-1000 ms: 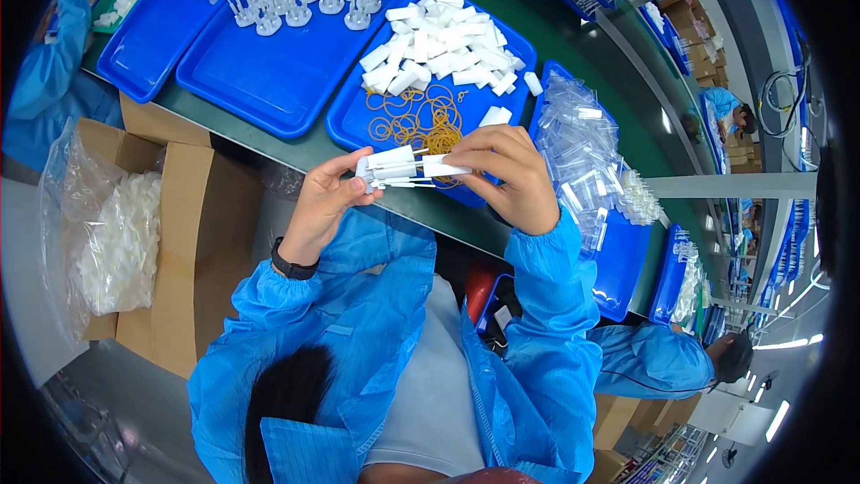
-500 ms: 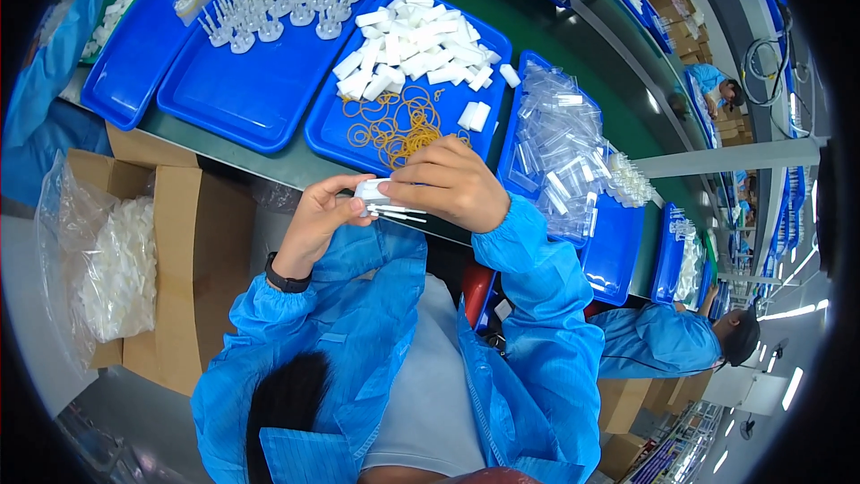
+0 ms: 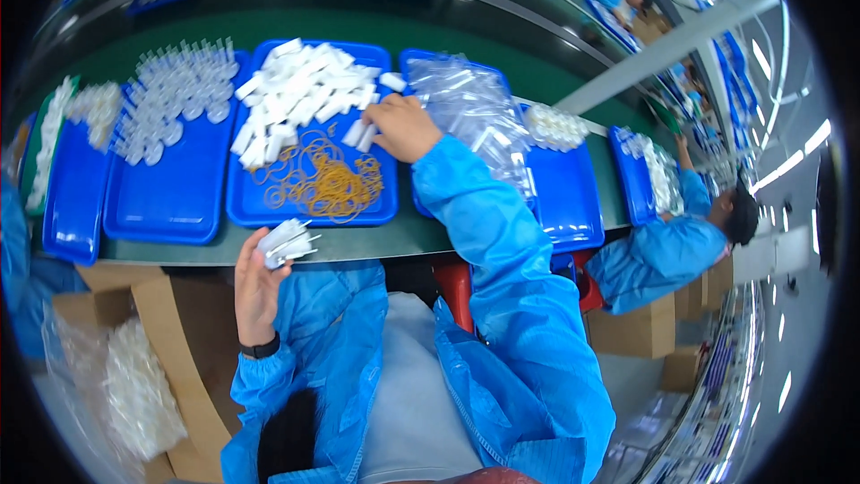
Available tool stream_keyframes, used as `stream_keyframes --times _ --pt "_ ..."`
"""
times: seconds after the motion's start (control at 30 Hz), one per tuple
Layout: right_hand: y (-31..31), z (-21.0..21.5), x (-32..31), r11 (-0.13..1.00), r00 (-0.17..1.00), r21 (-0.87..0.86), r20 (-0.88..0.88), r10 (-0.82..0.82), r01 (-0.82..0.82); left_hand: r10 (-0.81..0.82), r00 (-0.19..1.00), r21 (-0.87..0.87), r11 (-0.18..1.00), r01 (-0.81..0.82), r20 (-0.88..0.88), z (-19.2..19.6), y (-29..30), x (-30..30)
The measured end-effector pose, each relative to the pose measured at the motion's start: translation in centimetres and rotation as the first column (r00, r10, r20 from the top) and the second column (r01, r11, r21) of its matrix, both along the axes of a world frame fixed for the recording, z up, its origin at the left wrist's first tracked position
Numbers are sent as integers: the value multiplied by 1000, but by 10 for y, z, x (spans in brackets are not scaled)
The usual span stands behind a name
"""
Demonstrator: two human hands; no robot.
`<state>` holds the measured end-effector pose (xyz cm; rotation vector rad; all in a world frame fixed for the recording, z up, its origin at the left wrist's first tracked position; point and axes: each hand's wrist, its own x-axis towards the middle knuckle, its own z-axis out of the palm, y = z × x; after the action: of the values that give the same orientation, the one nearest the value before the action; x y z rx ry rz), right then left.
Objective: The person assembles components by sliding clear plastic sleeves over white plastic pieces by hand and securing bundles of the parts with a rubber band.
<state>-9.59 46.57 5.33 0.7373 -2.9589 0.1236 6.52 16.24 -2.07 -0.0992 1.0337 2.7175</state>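
Head view, right hand (image 3: 405, 128) at blocks (image 3: 355, 133), across tray rim (image 3: 391, 186)

The person wears a bright blue jacket (image 3: 470, 385), shiny and crinkly, open down the front. Its long sleeves (image 3: 528, 278) are puffy and wrinkled. A thin light line, stitches or a zip, runs along the front edge. Underneath is a pale grey shirt (image 3: 408, 394). A black band (image 3: 261, 348) circles the left wrist.

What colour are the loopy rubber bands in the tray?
Yellowish-brown; the rubber bands show best in the head view.
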Motion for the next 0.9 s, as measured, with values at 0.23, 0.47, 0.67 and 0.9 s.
stream_keyframes --times 0.23,0.47,0.67,0.9 --pt "-11 -18 2 991 987 -82 -130 92 -103 -13 1000 30 999 13 0 0 2 1" --pt "-14 -16 1 962 979 -209 -139 150 -177 -35 999 0 999 35 17 1 3 0" --pt "-21 -12 5 934 990 -328 -75 120 -138 -16 999 4 1000 16 30 2 3 0" --pt "-16 -12 7 894 988 -421 -38 151 -153 -8 999 7 1000 8 45 5 5 0"
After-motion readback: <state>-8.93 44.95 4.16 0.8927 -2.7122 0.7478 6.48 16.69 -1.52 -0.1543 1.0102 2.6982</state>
